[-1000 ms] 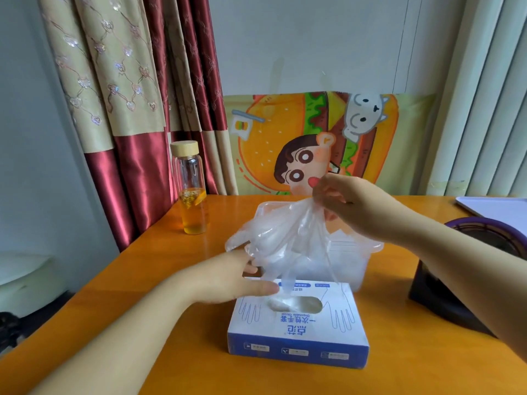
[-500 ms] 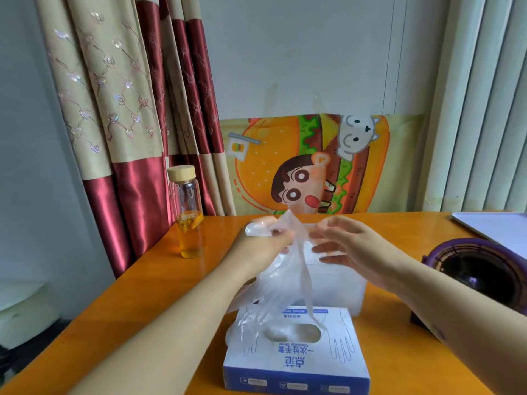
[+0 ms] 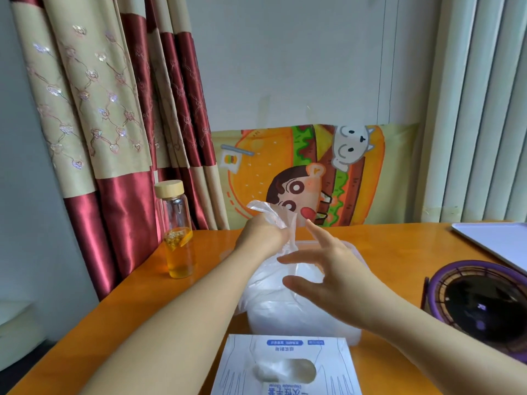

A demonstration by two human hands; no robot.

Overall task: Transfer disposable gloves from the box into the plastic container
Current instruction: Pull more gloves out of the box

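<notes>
The white and blue glove box (image 3: pixel 288 366) lies at the near table edge, more clear plastic showing in its oval slot. Behind it stands the translucent plastic container (image 3: pixel 299 317). My left hand (image 3: pixel 261 236) grips the top of a bunch of clear disposable gloves (image 3: pixel 278 220) above the container, and the bunch hangs down into it. My right hand (image 3: pixel 328 275) hovers over the container with fingers spread, holding nothing.
A glass bottle with a wooden cap and yellow liquid (image 3: pixel 177 232) stands at the left on the orange table (image 3: pixel 128 323). A purple-rimmed round device (image 3: pixel 482 303) sits at the right, a white tray (image 3: pixel 496 243) behind it. A cartoon poster leans at the wall.
The gloves passed from my right hand to my left, which came up off the box. The bunch now hangs over the container. My right hand let go and opened. The camera tilted up.
</notes>
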